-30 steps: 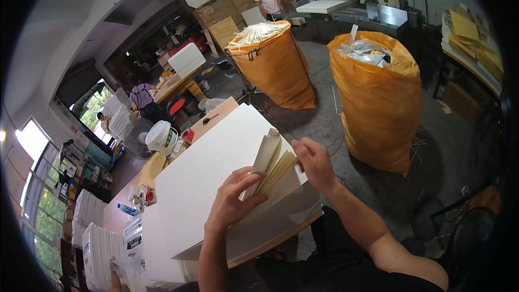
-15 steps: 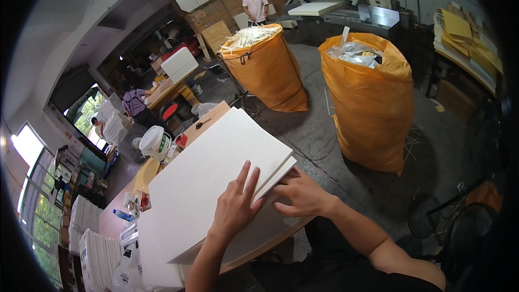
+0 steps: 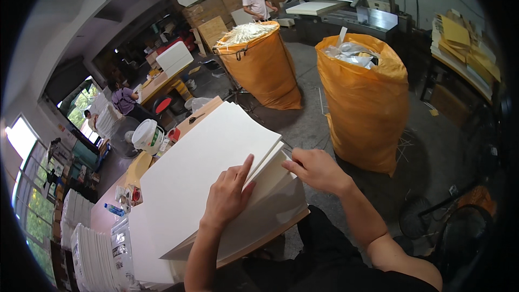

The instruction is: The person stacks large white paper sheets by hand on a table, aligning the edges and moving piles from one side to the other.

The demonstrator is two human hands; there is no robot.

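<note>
A thick stack of large white paper sheets (image 3: 211,167) lies on a wooden board in front of me. My left hand (image 3: 228,194) rests flat on top of the stack near its right corner, fingers spread. My right hand (image 3: 316,168) pinches the right edge of the stack and lifts a wad of upper sheets, so the edge fans open under it.
Two tall orange sacks stand on the grey floor, one (image 3: 363,97) close on the right, one (image 3: 262,65) farther back. A person in a white shirt (image 3: 256,2) stands by a cutting machine (image 3: 335,0). More paper piles (image 3: 94,259) lie lower left; a white bucket (image 3: 147,136) sits beyond.
A second ago my right hand held a bent-up wad of sheets; it pressed them down flat, and now it lifts the right edge again. My left hand stayed on the stack.
</note>
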